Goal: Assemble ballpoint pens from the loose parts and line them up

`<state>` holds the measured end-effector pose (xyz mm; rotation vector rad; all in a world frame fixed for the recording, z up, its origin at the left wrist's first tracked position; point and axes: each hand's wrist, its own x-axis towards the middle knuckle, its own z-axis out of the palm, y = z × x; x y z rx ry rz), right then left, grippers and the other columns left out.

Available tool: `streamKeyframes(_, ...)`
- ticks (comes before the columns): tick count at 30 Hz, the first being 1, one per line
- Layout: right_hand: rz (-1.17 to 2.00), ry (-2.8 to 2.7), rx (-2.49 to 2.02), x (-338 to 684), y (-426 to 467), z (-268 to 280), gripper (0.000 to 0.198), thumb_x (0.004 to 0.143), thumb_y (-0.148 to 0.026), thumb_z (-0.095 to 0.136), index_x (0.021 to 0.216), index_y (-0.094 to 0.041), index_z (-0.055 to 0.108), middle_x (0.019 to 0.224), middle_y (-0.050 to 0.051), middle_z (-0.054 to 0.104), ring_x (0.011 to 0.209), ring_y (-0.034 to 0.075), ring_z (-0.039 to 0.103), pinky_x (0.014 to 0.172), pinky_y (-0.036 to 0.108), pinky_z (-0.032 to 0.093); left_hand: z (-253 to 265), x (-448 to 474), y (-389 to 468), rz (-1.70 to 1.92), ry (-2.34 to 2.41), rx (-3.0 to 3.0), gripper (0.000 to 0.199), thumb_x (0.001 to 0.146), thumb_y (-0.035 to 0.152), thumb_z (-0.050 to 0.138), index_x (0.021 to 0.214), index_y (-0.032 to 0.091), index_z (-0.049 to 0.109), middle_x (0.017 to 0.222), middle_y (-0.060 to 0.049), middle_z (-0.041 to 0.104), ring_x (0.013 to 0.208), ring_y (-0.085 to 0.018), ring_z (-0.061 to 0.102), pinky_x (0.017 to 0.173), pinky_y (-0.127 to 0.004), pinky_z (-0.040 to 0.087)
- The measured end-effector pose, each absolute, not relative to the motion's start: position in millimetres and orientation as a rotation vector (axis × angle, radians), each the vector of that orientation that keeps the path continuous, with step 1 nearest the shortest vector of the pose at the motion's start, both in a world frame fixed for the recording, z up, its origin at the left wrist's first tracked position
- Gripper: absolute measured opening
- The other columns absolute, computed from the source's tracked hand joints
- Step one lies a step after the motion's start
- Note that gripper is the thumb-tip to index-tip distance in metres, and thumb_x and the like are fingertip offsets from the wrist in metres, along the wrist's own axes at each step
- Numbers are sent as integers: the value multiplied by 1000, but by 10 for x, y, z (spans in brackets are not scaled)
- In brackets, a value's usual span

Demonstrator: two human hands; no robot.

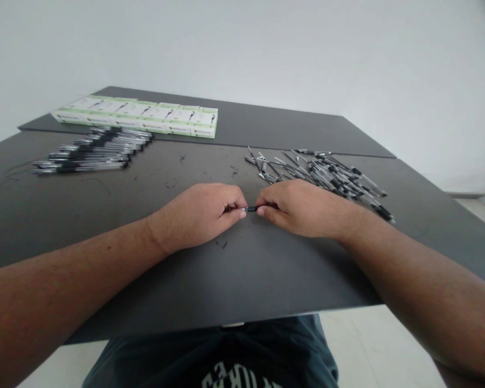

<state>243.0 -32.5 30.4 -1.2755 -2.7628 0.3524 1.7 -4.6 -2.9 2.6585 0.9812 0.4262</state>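
Over the dark table (pixel 178 293), left hand (pixel 202 213) at nine o'clock and right hand (pixel 303 207) at three pinch a pen (pixel 251 209) between them; it looks light, stiff and slick, probably best held close to its middle.

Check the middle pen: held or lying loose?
Held: left hand and right hand both pinch the pen, a short dark stretch showing between them.
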Motion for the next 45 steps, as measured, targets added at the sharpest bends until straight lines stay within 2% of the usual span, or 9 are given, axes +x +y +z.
streamKeyframes(5,375,-2679,-1325,2448,-320,286,17,95,-29,65,108,-19,70,88,3,75,77,17,65,69,29,38,-37,14,-41,413,982,2657,22,98,37,57,100,23,74,91,-2,78,84,-21,70,76,-32,47)
streamKeyframes(8,339,-2723,-1321,2442,-321,290,15,97,-30,62,102,-19,71,87,4,74,77,18,64,69,29,37,-38,15,-41,418,971,2654,22,98,37,57,100,23,74,91,-2,78,84,-21,70,75,-32,46)
streamKeyframes(12,333,-2777,-1278,2426,-327,302,22,103,-28,53,102,-17,72,94,7,76,84,20,66,75,31,39,-36,13,-41,428,969,2656,21,97,37,57,100,23,73,91,-1,78,84,-21,70,75,-32,45)
streamKeyframes(19,372,-2692,-1337,2436,-323,293,15,94,-29,66,105,-20,71,87,2,74,76,17,64,68,29,37,-21,12,-43,405,973,2648,20,97,36,58,99,23,73,90,-1,77,82,-21,69,74,-32,45)
streamKeyframes(26,349,-2760,-1282,2423,-322,297,21,102,-28,55,102,-18,73,92,6,76,83,20,65,75,31,40,-30,14,-41,418,968,2649,22,97,37,57,100,23,74,91,-1,77,83,-21,70,74,-32,45)
streamKeyframes(32,378,-2688,-1329,2445,-321,279,16,94,-30,66,105,-20,71,87,2,74,77,18,64,69,28,37,-17,21,-47,412,972,2644,21,97,36,57,99,23,74,90,-2,77,82,-21,70,73,-32,45)
streamKeyframes(35,342,-2733,-1316,2439,-322,294,14,97,-29,62,102,-19,71,88,4,74,79,18,64,70,29,37,-17,23,-49,406,973,2646,21,97,36,57,99,23,74,91,-2,78,84,-21,70,74,-32,45)
streamKeyframes(39,338,-2782,-1280,2418,-325,312,23,102,-28,53,102,-17,73,94,7,76,84,20,65,77,31,40,-24,20,-49,412,978,2649,21,97,36,57,99,23,73,90,-2,78,83,-21,70,73,-32,45)
streamKeyframes(45,380,-2689,-1326,2440,-322,283,18,96,-30,65,108,-20,73,91,3,76,80,18,66,71,29,39,-36,13,-38,419,962,2651,21,97,36,57,98,24,73,90,-1,77,83,-21,70,74,-32,45)
